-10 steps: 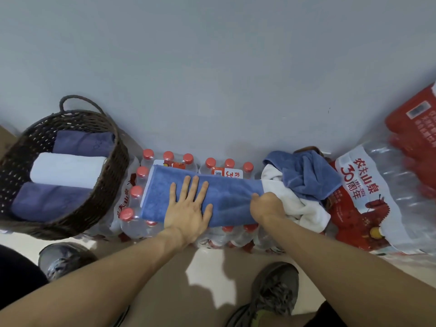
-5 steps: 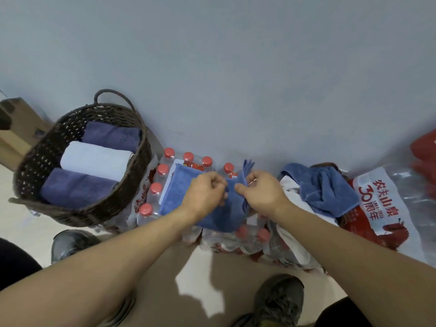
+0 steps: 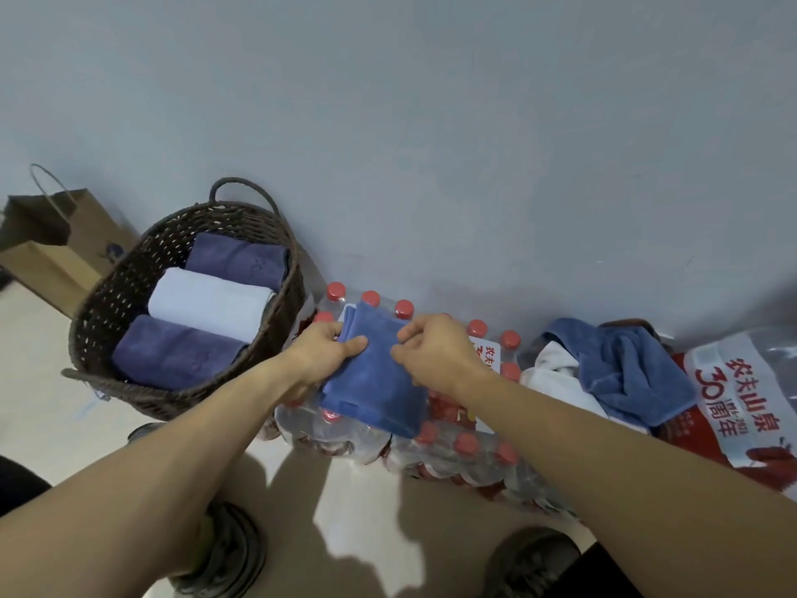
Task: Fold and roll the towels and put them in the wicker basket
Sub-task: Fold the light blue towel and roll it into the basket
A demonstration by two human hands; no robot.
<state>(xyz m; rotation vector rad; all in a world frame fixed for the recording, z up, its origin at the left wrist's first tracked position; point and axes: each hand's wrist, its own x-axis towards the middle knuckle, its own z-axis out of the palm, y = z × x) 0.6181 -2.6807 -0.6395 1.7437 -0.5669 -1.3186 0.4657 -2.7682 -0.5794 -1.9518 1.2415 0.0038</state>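
Observation:
A folded blue towel [image 3: 375, 381] lies on a pack of red-capped water bottles [image 3: 465, 446]. My left hand [image 3: 321, 351] grips its left edge with the thumb on top. My right hand [image 3: 435, 349] pinches its upper right edge. The dark wicker basket [image 3: 108, 312] stands to the left and holds three rolled towels: a purple one [image 3: 239, 256] at the back, a white one [image 3: 207, 302] in the middle and a purple one [image 3: 177, 351] in front. To the right, a loose blue towel [image 3: 625, 369] lies over a white towel [image 3: 552, 369].
A grey wall rises right behind the bottles. A brown paper bag [image 3: 51, 248] stands left of the basket. A wrapped bottle pack with a red and white label [image 3: 742, 394] lies at the far right. My shoes [image 3: 224, 554] stand on the pale floor below.
The long blue towel, first pressed flat under my left hand, has been folded over from the right into a shorter stack. Both hands now hold its edges. The view has shifted left.

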